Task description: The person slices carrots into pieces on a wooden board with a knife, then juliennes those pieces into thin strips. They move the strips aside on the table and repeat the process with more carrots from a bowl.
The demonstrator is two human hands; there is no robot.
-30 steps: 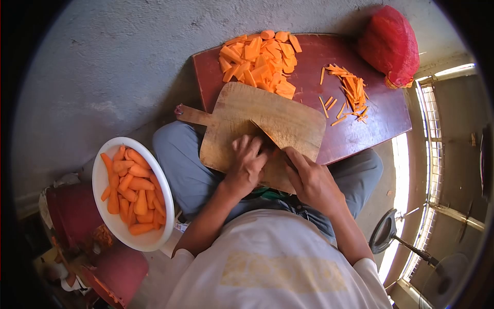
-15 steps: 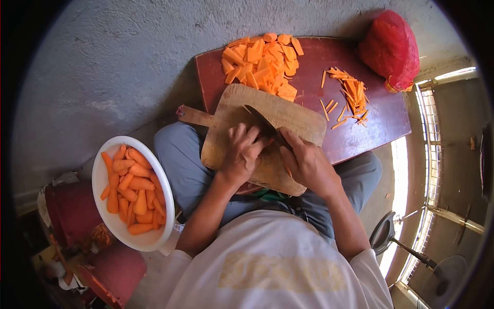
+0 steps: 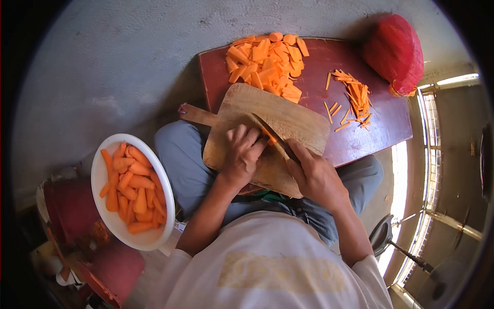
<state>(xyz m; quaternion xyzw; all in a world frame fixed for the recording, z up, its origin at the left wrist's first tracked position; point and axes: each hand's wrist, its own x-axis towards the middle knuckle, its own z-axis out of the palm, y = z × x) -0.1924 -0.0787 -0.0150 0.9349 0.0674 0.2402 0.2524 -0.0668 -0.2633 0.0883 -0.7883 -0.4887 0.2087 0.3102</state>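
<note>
A wooden cutting board (image 3: 247, 108) lies over my lap, its handle pointing left. My left hand (image 3: 242, 154) presses its bent fingers on an orange carrot piece (image 3: 268, 137) on the board. In my right hand (image 3: 315, 172) is a knife (image 3: 272, 133), gripped by the handle, its blade along the right side of that carrot piece. Much of the piece is hidden by my fingers and the blade. Beyond the board, a heap of flat carrot slices (image 3: 267, 62) and a smaller pile of thin carrot sticks (image 3: 356, 97) lie on the red table (image 3: 319, 56).
A white basin (image 3: 98, 190) of whole carrots stands at the left. A red mesh bag (image 3: 395, 51) sits at the table's far right corner. Dark red buckets (image 3: 116, 268) stand at the lower left, and a fan (image 3: 445, 283) is at the lower right.
My right hand and the knife have shifted slightly right and down, and more of the orange piece shows beside the blade. My left hand has barely moved.
</note>
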